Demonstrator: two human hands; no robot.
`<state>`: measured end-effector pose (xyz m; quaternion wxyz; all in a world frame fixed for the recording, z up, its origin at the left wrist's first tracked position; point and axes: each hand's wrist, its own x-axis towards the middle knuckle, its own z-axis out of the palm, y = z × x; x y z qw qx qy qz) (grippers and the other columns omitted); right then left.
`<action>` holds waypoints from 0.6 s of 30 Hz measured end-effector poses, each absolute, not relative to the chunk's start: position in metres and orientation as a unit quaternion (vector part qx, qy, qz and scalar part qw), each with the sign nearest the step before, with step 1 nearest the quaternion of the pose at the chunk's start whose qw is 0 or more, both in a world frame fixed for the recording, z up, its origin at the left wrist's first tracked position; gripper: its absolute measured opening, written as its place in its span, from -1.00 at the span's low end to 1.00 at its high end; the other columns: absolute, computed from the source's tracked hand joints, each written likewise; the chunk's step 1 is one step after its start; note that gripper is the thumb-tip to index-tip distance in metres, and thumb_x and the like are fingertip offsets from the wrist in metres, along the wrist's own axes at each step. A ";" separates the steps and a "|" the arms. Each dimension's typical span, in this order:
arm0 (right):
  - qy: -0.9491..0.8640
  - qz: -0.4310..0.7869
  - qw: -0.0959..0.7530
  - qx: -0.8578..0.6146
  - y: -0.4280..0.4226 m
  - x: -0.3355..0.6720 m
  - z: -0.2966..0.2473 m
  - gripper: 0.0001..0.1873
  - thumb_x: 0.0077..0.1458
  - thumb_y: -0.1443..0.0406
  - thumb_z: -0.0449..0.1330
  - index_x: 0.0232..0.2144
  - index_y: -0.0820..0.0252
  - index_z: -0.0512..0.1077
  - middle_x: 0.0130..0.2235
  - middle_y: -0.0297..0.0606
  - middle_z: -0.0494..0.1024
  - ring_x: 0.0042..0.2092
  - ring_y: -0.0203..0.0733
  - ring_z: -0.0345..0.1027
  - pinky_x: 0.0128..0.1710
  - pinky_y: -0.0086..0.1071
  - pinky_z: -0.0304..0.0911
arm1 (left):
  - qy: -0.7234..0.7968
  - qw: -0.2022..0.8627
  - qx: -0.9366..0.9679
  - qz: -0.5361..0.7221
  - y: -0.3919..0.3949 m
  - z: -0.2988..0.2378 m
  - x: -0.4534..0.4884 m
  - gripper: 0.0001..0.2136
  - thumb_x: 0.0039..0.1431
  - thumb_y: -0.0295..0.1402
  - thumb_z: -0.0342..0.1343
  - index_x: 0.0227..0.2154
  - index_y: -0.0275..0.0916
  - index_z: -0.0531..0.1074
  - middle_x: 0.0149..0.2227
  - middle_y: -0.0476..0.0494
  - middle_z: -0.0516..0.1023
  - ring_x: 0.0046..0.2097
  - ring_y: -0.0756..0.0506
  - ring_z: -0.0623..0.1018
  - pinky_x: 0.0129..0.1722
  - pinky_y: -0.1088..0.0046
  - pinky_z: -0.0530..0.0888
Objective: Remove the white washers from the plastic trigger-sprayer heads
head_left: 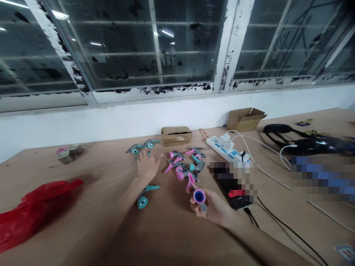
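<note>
Between left forearm (125,207) and right forearm (253,234), the tan tabletop (172,232) leaves room. Above it, the right hand (213,207) pinches one pink-and-grey plastic spray head (199,197). The left hand (146,165) has spread fingers, blurred, perhaps touching a small teal plastic piece (149,153).

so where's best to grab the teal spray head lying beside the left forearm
Probably by its round teal collar, pinched across the rim from above and the near right. The collar is its broadest visible part and faces the near side, while the thin teal lever points right. The left forearm crowds its left side.
</note>
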<state>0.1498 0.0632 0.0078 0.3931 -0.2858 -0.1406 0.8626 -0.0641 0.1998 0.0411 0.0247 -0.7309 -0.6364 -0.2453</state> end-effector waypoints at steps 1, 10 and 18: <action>-0.135 0.861 0.399 -0.285 0.064 0.150 0.008 -0.82 0.06 0.24 0.16 -0.34 0.26 0.44 -0.50 -0.28 0.49 -0.53 -0.38 0.31 -0.52 -0.53 0.21 | -0.618 0.019 -0.746 -0.248 0.184 0.046 -0.054 -0.63 0.22 -0.13 -0.07 -0.06 -0.27 0.36 0.11 -0.38 0.26 0.15 -0.36 0.23 0.07 -0.02 0.21; -0.109 0.842 0.439 -0.296 0.069 0.150 0.009 -0.84 -0.03 0.28 0.21 -0.40 0.31 0.46 -0.50 -0.28 0.50 -0.52 -0.38 0.33 -0.56 -0.56 0.22 | -0.383 -0.095 -0.853 -0.342 0.060 0.054 -0.007 -0.66 0.08 -0.31 0.15 -0.06 -0.14 0.30 -0.13 -0.15 0.34 -0.10 -0.13 0.42 -0.14 0.28 0.45; -0.088 0.840 0.450 -0.289 0.066 0.149 0.015 -0.88 -0.13 0.32 0.24 -0.48 0.29 0.42 -0.53 -0.37 0.48 -0.52 -0.43 0.29 -0.49 -0.55 0.20 | -0.378 -0.103 -0.839 -0.379 0.064 0.043 0.009 -0.73 0.06 -0.40 0.17 -0.14 -0.13 0.38 -0.16 -0.11 0.33 -0.15 -0.10 0.44 -0.16 0.31 0.47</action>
